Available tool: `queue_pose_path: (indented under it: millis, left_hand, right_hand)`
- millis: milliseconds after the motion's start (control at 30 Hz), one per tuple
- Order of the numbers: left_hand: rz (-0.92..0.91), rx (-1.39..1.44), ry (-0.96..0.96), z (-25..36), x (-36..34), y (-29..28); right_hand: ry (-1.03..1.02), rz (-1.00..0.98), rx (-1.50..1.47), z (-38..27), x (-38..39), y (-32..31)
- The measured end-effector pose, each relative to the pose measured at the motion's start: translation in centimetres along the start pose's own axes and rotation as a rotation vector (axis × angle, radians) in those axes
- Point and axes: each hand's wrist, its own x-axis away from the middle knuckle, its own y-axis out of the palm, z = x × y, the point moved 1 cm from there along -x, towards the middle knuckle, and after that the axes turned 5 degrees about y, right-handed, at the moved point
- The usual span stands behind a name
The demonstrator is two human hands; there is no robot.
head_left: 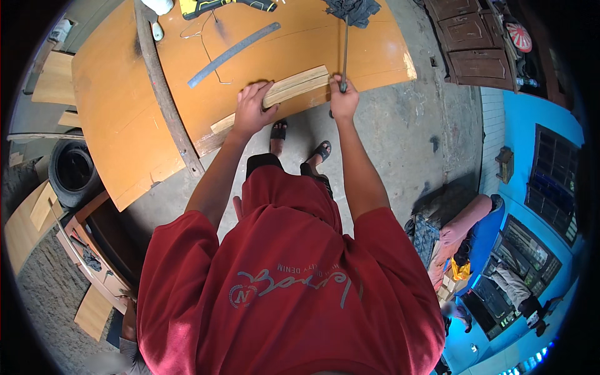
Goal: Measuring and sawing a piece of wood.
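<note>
A pair of pale wooden strips [297, 86] lies side by side along the near edge of the orange-brown tabletop [294, 50]. My left hand [253, 109] grips their left end, fingers over the top and thumb on the near side. Another pale piece of wood [223, 124] pokes out left of that hand. Just beyond the strips' right end, my right hand [344, 100] is closed around the dark near end of a long thin metal rod [345, 53]. The rod's far end reaches a crumpled dark cloth [354, 11]; its exact kind cannot be made out.
A curved grey metal strip [234, 54], a bent wire [205, 47] and a yellow-black tool [206, 6] lie farther back. A long rough wooden bar [164, 94] crosses the table on the left. Tyres [75, 172] stand beyond its left edge. Another person's arm [129, 322] shows lower left.
</note>
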Motion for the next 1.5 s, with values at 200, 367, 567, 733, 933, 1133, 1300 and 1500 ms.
queue_pose_path:
  millis: [200, 367, 567, 733, 933, 1133, 1300, 1500]
  left_hand:
    - [0.013, 0.021, -0.001, 0.2, 0.0, -0.3]
    - [-0.041, 0.141, -0.125, 0.6, -0.3, -0.8]
    - [0.044, 0.289, -0.130, 0.1, -0.3, -0.4]
    - [0.038, 0.286, -0.138, 0.3, -0.2, -0.5]
    - [0.010, 0.280, -0.164, 0.6, -0.2, -0.7]
    - [-0.001, 0.223, -0.140, 0.9, -0.1, -0.9]
    - [-0.013, 0.158, -0.118, 1.2, 0.1, -1.2]
    - [0.197, -0.060, -0.050, 1.6, 2.9, -1.6]
  right_hand:
    - [0.104, -0.055, 0.125, 2.0, -3.1, 1.5]
    - [0.029, -0.048, 0.017, 2.3, -2.6, 1.4]
    - [0.024, -0.085, -0.025, 2.0, -2.5, 1.6]
    - [0.031, -0.084, -0.018, 1.6, -2.4, 1.7]
    - [0.057, -0.095, 0.093, 1.2, -2.4, 1.4]
    - [0.000, -0.073, 0.188, 0.2, -2.3, 1.1]
    - [-0.175, 0.066, 0.178, -1.0, -0.8, 1.1]
    - [-0.030, -0.129, 0.264, -2.2, 6.2, -1.2]
